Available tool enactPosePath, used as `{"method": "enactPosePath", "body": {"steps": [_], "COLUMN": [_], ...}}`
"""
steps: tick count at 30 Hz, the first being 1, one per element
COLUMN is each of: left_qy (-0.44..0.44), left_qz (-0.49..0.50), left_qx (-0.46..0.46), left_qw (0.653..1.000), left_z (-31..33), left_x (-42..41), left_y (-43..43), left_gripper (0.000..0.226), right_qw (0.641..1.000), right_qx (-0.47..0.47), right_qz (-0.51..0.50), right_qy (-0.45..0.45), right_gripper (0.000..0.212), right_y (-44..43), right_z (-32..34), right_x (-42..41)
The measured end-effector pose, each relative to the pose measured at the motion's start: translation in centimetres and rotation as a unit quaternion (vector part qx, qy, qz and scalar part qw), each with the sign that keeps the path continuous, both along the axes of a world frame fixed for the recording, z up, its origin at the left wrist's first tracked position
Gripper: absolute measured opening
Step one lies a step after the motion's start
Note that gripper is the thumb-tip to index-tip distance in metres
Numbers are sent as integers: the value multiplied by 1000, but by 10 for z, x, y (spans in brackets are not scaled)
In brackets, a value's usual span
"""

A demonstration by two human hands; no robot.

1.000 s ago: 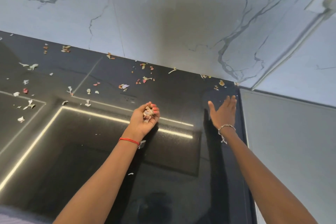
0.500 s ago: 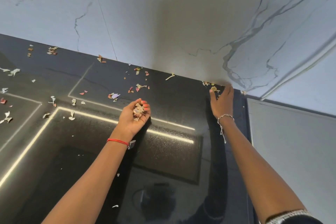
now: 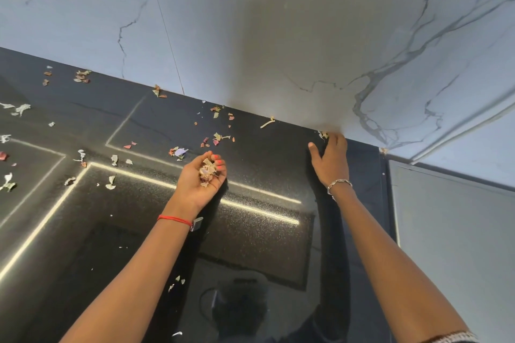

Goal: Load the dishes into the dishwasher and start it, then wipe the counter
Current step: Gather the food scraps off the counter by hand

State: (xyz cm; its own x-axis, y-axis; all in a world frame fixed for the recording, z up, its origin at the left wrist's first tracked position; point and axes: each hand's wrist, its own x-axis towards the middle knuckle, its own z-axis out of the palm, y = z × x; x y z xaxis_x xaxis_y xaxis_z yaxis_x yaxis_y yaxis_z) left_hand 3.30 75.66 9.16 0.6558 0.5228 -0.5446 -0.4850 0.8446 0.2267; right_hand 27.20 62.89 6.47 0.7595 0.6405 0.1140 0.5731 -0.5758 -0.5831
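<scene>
A glossy black counter (image 3: 264,153) runs along a marble wall and is strewn with small vegetable scraps (image 3: 178,152). My left hand (image 3: 199,179) is turned palm up above the counter's middle, its fingers cupped round a small heap of gathered scraps (image 3: 207,171). My right hand (image 3: 330,159) reaches to the back right corner, fingers at the wall's foot touching a few scraps (image 3: 323,135) there; the fingertips are partly hidden.
The white marble wall (image 3: 278,36) bounds the counter at the back. A grey panel (image 3: 451,231) stands to the right of the counter's end. More scraps (image 3: 9,182) lie across the left part of the counter, and a few (image 3: 177,281) near the front.
My right hand has moved forward from mid-counter to the back corner and onto the scraps there. My left hand keeps its heap and has barely shifted.
</scene>
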Motion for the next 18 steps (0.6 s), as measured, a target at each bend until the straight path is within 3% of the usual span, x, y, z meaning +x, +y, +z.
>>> {"method": "enactPosePath", "body": {"steps": [4, 7, 9, 14, 18], "left_qy": [0, 3, -1, 0, 1], "left_qz": [-4, 3, 4, 1, 11], "left_qx": [6, 1, 3, 8, -11], "left_qw": [1000, 1000, 1000, 1000, 1000], "left_z": [2, 3, 3, 1, 2], "left_x": [1, 0, -2, -6, -9], "left_y": [3, 5, 6, 7, 7], "left_gripper": [3, 12, 5, 3, 11], "right_qw": [997, 998, 996, 989, 985], "right_qx": [54, 5, -10, 100, -29], "right_qz": [51, 36, 76, 107, 171], "right_qy": [-10, -46, -50, -4, 5], "right_gripper": [38, 40, 38, 21, 42], "right_y": [11, 20, 24, 25, 33], "right_z": [2, 2, -1, 7, 6], "right_x": [-11, -3, -3, -12, -10]}}
